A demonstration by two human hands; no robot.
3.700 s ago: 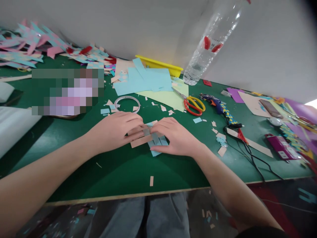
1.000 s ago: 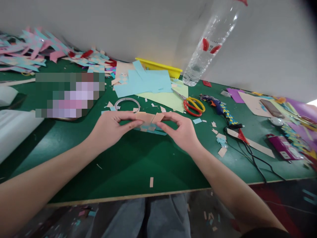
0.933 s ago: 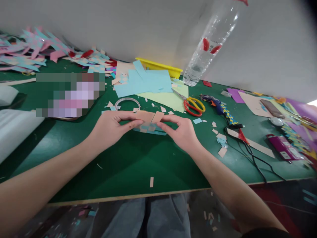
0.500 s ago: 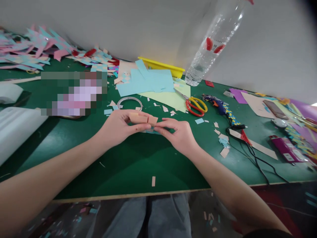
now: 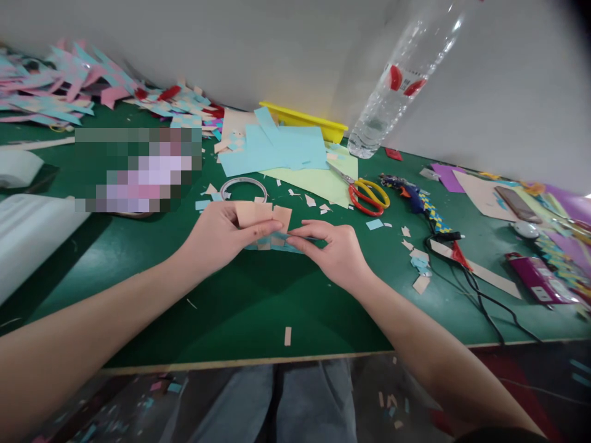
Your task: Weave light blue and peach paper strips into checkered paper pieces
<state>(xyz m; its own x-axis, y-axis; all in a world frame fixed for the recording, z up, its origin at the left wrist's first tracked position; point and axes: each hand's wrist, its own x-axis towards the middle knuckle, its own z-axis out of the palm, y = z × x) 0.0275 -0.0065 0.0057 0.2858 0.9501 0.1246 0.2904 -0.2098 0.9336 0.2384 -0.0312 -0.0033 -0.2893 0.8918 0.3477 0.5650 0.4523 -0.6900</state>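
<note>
Between my hands is a small woven paper piece [image 5: 265, 242] of light blue and peach strips, with peach flaps standing up along its top. My left hand [image 5: 226, 232] is closed on its left part, thumb in front and fingers behind. The fingertips of my right hand [image 5: 330, 243] pinch its right end at a blue strip. A roll of tape [image 5: 244, 181] lies on the green table just behind my left hand. Scissors [image 5: 367, 195] with red and yellow handles rest beyond my right hand.
Blue paper sheets [image 5: 286, 147] lie before a yellow tray [image 5: 305, 121]. A plastic bottle [image 5: 397, 86] leans at the wall. A glue gun [image 5: 410, 194] with a black cable is at the right. Paper strips [image 5: 69, 80] pile up at the back left; a small peach scrap [image 5: 287, 336] lies near the front edge.
The woven piece has tilted, so its peach flaps stand more upright and more of its checkered part shows. Both hands keep their hold; the view has shifted slightly.
</note>
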